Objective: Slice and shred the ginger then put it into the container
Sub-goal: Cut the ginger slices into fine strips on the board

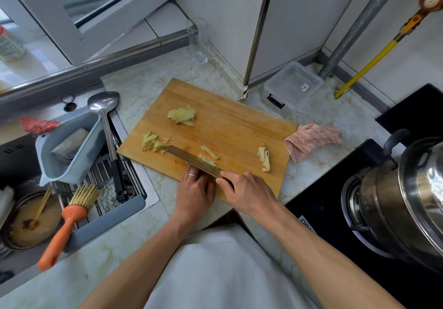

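Observation:
On the wooden cutting board (227, 126) lie a stack of ginger slices (182, 115), a heap of shreds (151, 141) at its left edge, thin strips (209, 155) by the blade, and a peel piece (264, 158) on the right. My right hand (247, 192) grips the handle of a knife (189, 158) whose blade lies across the board toward the shreds. My left hand (194, 190) rests at the board's near edge, fingertips against the blade's near side; whatever lies under them is hidden. A clear plastic container (291, 85) stands beyond the board.
A sink (72, 164) on the left holds a grey basket, a ladle, an orange brush and a dirty pot. A drinking glass (197, 41) stands at the back. A pink cloth (311, 139) lies right of the board. A steel pot (402, 198) sits on the stove.

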Available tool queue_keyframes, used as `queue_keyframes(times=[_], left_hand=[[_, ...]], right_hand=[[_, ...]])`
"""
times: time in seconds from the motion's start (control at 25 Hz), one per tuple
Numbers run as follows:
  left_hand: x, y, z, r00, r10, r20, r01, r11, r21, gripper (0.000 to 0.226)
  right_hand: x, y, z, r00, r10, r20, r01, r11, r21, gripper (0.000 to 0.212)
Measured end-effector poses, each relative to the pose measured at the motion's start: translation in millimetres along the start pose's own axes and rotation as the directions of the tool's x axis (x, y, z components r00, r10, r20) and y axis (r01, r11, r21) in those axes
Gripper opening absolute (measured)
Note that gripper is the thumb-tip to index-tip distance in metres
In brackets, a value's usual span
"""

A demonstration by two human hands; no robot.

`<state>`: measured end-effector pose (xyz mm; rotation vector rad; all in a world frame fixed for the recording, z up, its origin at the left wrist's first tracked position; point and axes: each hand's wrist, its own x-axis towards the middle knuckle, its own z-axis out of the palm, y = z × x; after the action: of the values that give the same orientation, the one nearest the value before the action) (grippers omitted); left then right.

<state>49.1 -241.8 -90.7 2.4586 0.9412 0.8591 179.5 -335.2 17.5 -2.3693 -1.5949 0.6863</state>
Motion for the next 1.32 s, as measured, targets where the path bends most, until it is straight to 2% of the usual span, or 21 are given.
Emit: queue_keyframes(times=[0.4,0.56,1.32], left_hand=[[0.1,-1.1,0.5,1.000,-0.025,0.018,0.025,1.000,-0.009,0.025],[0.4,0.3,-1.4,0.999,0.034,-0.020,-0.034,0.999,0.000,0.027],[-0.3,-0.8,0.8,1.000,0.007,0.000,-0.007,1.000,-0.006,0.025]], right_hand=[[-1.0,-0.5,3.5,1.000,0.007,-0.008,-0.007,1.000,0.003,0.044],[-4.9,-0.3,4.2,1.000,-0.005,-0.013,0.005,1.000,-0.015,0.043],[0.0,3.1,3.1,1.000,-0.007,-0.006,0.007,1.000,-0.010,0.043]])
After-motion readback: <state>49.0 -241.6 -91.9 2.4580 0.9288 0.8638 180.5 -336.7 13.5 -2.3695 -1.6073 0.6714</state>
